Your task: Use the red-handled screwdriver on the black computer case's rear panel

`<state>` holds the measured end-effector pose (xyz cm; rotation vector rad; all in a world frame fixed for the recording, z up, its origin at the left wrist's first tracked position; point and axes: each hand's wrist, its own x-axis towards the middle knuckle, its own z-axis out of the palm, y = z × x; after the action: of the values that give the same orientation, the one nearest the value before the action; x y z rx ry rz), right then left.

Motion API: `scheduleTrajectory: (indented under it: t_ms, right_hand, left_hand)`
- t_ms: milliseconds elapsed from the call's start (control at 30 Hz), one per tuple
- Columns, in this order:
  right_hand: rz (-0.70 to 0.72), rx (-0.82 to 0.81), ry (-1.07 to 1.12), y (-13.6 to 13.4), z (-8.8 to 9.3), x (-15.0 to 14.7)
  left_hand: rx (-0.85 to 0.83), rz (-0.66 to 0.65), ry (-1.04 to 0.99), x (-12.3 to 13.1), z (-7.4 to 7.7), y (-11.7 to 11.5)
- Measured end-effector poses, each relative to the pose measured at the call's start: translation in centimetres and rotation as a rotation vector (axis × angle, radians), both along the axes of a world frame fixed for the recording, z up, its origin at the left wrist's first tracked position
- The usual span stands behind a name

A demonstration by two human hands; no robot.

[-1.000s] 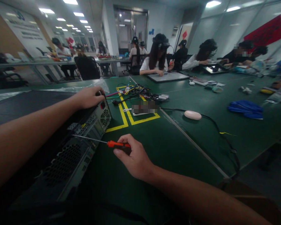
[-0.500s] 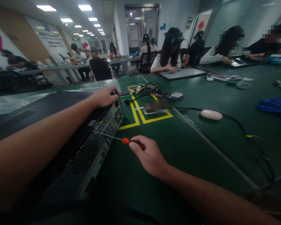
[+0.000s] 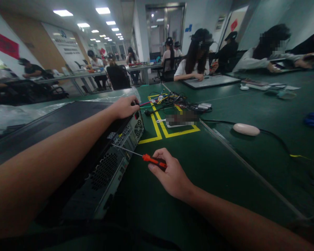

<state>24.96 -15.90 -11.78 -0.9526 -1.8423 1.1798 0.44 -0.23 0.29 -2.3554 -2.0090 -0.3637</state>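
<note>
A black desktop computer case (image 3: 89,116) lies on the green table at the left, its grey rear panel with vents and ports turned toward the right. My left hand (image 3: 125,106) grips the case's far top corner, fingers curled over the edge. In my right hand (image 3: 172,174) is a screwdriver (image 3: 149,159) with an orange and black handle, held between thumb and fingers. Its long thin shaft points left, and the tip meets the rear panel near the top edge. What the tip touches is too small to make out.
Behind the case lie tangled cables (image 3: 172,99) and a blurred-out item (image 3: 181,119) inside yellow tape marks. A white oval object (image 3: 246,129) sits on a black cord at the right. Clear plastic wrap (image 3: 5,120) lies at the left. Across the table a person (image 3: 196,59) works at a flat panel (image 3: 211,81).
The view has swung slightly left, so everything sits further right. My right hand's fingers have loosened around the screwdriver, showing more of its handle. The left hand stays on the case corner.
</note>
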Motion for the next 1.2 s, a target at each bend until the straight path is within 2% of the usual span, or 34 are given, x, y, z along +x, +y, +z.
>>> scheduleTrajectory:
  t_ms: [733,1200]
  right_hand:
    - [0.009,-0.007,0.01,-0.16,0.28,0.09]
    - [-0.024,0.063,0.014,0.04,0.22,0.18]
  left_hand:
    - [0.012,-0.003,0.016,-0.37,-0.22,0.45]
    - [0.006,0.014,0.01,-0.18,-0.15,0.24]
